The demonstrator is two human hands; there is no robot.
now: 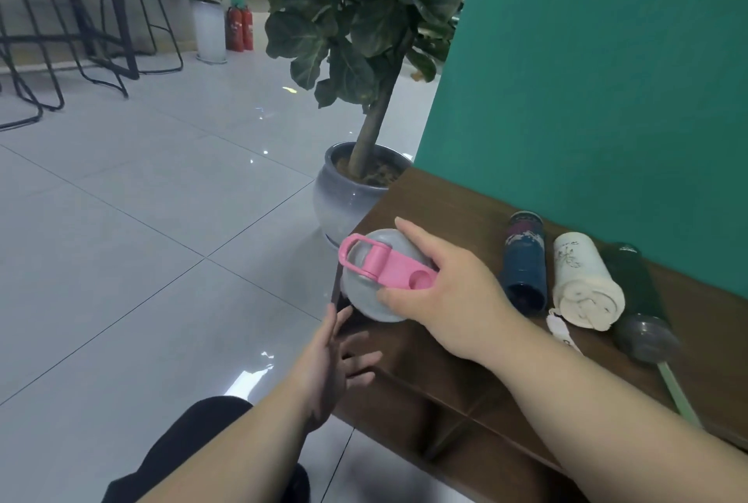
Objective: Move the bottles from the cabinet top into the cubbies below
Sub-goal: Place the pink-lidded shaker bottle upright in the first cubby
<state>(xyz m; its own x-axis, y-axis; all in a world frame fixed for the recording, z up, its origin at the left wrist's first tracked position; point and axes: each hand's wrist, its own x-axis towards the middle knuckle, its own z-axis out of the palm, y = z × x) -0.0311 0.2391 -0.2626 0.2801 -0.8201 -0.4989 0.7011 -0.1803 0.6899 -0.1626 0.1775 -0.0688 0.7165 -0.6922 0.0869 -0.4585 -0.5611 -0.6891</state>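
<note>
My right hand point(449, 292) grips a grey bottle with a pink lid strap point(374, 271) at the left end of the brown cabinet top point(453, 203). The bottle's body is hidden behind its lid. My left hand point(336, 361) is below it, fingers spread, by the front of the cabinet where a dark cubby opening point(453, 425) shows. Three bottles lie on the top to the right: a dark blue one point(522, 263), a cream one point(583, 280) and a dark green one point(635, 300) with a grey lid.
A large potted plant in a grey pot point(348, 195) stands on the tiled floor just beyond the cabinet's left end. A green wall point(607, 77) backs the cabinet. Stools point(121, 16) and fire extinguishers point(239, 29) are far off at the left.
</note>
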